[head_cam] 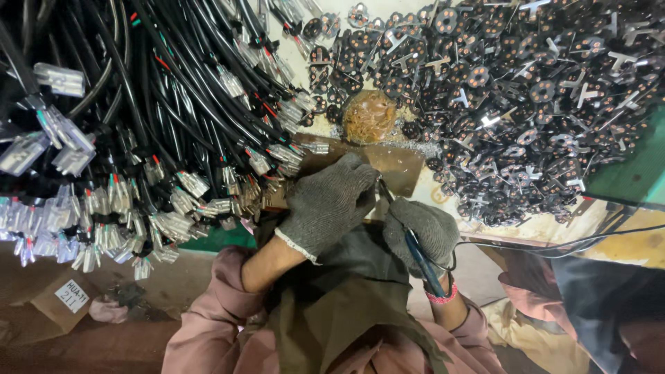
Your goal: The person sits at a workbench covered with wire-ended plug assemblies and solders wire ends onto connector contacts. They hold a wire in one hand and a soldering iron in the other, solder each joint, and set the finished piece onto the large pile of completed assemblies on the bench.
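Both hands gloved, at desk (623, 242) edge. Right hand (424, 232) gripping blue-handled tool (415, 253). Left hand (329, 201) curled, contents hidden, can't tell. Cardboard box (59, 305) lower left, inside not visible. Plug parts pile (512, 90) beyond, cables (138, 125) left.

Grey knitted cloth gloves, rough and matt, on left hand (329, 202) and right hand (422, 228); glossy blue plastic tool handle (420, 256) in right; left of them, glossy black cables (159, 90) with shiny metal terminals (173, 221)

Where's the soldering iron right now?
In the head view, the soldering iron is gripped in the gloved right hand, centre-right, tip beside the left hand, below the brown sponge.
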